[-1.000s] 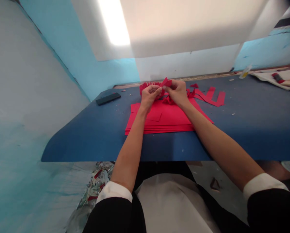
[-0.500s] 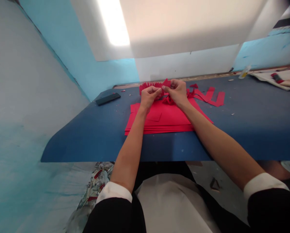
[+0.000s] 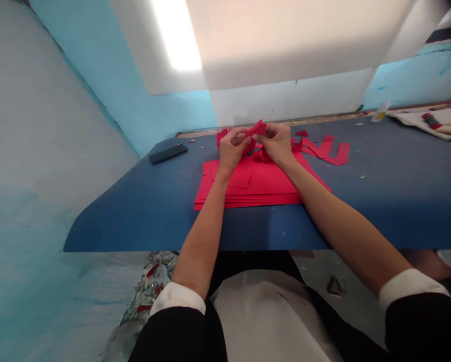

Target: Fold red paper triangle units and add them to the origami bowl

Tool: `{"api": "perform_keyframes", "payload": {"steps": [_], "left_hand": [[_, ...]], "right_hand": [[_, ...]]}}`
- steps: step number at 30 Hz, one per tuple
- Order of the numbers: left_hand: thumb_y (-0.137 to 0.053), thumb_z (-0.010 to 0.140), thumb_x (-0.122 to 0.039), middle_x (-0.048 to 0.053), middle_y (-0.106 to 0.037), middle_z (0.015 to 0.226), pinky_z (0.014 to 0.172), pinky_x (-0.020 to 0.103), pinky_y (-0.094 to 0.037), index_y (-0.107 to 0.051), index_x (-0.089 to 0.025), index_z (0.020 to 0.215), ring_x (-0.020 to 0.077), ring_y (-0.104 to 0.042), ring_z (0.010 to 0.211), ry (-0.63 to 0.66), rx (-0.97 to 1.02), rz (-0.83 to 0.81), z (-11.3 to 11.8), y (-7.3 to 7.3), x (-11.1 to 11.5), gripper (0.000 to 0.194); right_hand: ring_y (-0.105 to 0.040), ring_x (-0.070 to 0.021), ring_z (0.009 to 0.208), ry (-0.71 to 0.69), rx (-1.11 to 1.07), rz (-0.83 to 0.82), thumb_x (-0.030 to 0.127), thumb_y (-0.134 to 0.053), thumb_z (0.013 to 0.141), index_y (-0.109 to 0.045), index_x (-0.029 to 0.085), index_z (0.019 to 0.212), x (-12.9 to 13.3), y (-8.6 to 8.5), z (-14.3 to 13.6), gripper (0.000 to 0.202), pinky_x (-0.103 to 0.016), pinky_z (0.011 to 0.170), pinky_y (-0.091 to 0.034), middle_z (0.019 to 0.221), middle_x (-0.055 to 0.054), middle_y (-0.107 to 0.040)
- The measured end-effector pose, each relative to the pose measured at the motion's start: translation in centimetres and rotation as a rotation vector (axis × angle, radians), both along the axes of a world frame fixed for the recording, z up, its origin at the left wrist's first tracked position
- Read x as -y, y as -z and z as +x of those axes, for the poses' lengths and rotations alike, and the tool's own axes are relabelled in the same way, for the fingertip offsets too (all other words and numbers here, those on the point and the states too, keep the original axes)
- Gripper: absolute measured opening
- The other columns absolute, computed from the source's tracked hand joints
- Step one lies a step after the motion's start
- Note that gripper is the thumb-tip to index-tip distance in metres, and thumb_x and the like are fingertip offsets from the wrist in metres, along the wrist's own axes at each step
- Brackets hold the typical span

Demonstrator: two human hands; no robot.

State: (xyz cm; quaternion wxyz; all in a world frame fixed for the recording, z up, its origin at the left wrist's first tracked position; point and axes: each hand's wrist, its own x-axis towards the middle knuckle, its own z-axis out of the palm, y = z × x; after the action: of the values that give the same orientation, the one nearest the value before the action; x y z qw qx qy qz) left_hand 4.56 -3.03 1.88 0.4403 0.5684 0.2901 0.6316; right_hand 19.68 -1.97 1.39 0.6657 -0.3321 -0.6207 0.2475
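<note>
A small folded piece of red paper [image 3: 258, 127] is pinched between both hands above a stack of red paper sheets [image 3: 266, 182]. My left hand [image 3: 233, 147] has its thumb and fingers closed on the piece's left side. On its right side, my right hand [image 3: 277, 143] grips it between thumb and fingers. Behind my left hand lies a spiky row of folded red pieces [image 3: 222, 133], partly hidden by the fingers. More folded red pieces [image 3: 263, 155] rest on the stack beneath my right hand.
Red paper strips [image 3: 333, 151] lie on the blue table [image 3: 379, 201] right of the stack. A dark phone [image 3: 168, 154] sits to the left. Toward the back right are a small clear bottle [image 3: 381, 111] and a pale cloth or paper [image 3: 414, 123] with items on it.
The folded piece has tilted and shows more of its face between my hands. My left hand has shifted slightly right and up, its fingers now more over the piece; my right hand barely moved.
</note>
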Motion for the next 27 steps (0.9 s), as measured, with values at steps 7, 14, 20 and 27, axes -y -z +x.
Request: {"api": "perform_keyframes", "payload": {"steps": [7,14,20,27], "left_hand": [[-0.092,0.081,-0.019,0.001,-0.080,0.095,0.092,0.030,-0.057,-0.077,-0.023,0.089,0.0159,-0.074,0.094,-0.012,0.001,0.106,-0.03,-0.05,-0.05,0.018],[-0.093,0.079,-0.021,0.001,-0.078,0.083,0.087,0.027,-0.060,-0.079,-0.020,0.078,0.0147,-0.074,0.086,-0.059,-0.012,0.081,0.06,-0.03,-0.10,0.014],[-0.096,0.078,-0.036,0.000,-0.074,0.073,0.072,0.023,-0.058,-0.080,-0.019,0.081,0.0131,-0.072,0.075,-0.080,0.057,-0.013,-0.05,0.46,-0.75,0.023],[-0.095,0.080,-0.030,0.000,-0.073,0.072,0.072,0.023,-0.058,-0.078,-0.019,0.082,0.0123,-0.072,0.074,-0.086,0.083,-0.081,0.04,0.30,-0.61,0.020]], "right_hand": [[-0.076,-0.0246,0.084,-0.003,0.012,0.000,0.045,-0.090,0.078,-0.070,0.026,0.071,0.16,0.07,0.01,0.028,-0.045,0.085,-0.066,0.075,-0.002,-0.075],[-0.075,-0.0242,0.078,-0.005,0.012,-0.001,0.055,-0.090,0.075,-0.068,0.026,0.067,0.18,0.11,0.10,0.037,-0.045,0.081,-0.067,0.075,-0.003,-0.077],[-0.079,-0.0233,0.082,-0.087,-0.058,-0.023,0.047,-0.093,0.073,-0.070,0.026,0.079,-0.12,0.18,-0.20,0.031,-0.044,0.089,-0.068,0.079,-0.001,-0.079],[-0.077,-0.0224,0.080,-0.075,-0.012,-0.037,0.048,-0.092,0.075,-0.069,0.029,0.081,-0.14,0.25,-0.19,0.030,-0.044,0.088,-0.069,0.076,0.000,-0.076]]}}
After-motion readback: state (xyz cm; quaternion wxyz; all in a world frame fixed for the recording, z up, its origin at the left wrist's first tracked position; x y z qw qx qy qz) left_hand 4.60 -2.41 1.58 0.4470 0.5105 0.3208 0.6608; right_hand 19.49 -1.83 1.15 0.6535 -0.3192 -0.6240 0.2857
